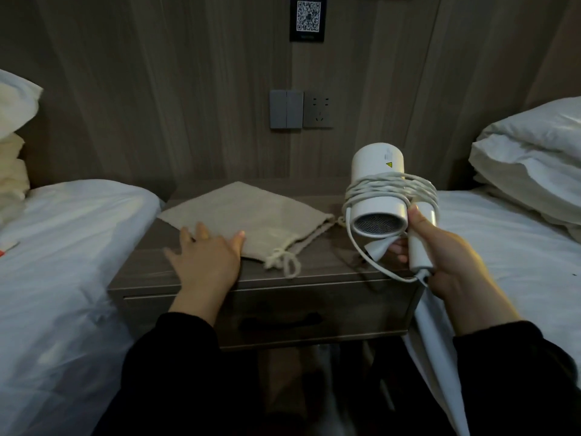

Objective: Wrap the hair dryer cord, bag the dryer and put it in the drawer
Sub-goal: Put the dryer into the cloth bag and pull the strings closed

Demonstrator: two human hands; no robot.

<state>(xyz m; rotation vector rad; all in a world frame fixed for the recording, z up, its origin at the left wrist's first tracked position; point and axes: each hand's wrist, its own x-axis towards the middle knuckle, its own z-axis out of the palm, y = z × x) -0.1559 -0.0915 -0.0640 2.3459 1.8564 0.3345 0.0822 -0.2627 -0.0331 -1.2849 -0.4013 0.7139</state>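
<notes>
My right hand [446, 253] grips the handle of a white hair dryer [377, 190] held above the right end of the nightstand. Its white cord [390, 187] is wound in several loops around the barrel, and the plug end hangs below my fingers. A beige cloth drawstring bag [251, 212] lies flat on the nightstand top [317, 262], its cords trailing toward the front edge. My left hand [207, 256] rests spread on the bag's near left corner. The drawer [283, 319] in the nightstand front is closed, with a dark handle slot.
White beds flank the nightstand on the left [63, 247] and right [509, 247], with pillows [531, 158] at the right. A switch and wall socket [301, 110] sit on the wooden panel behind.
</notes>
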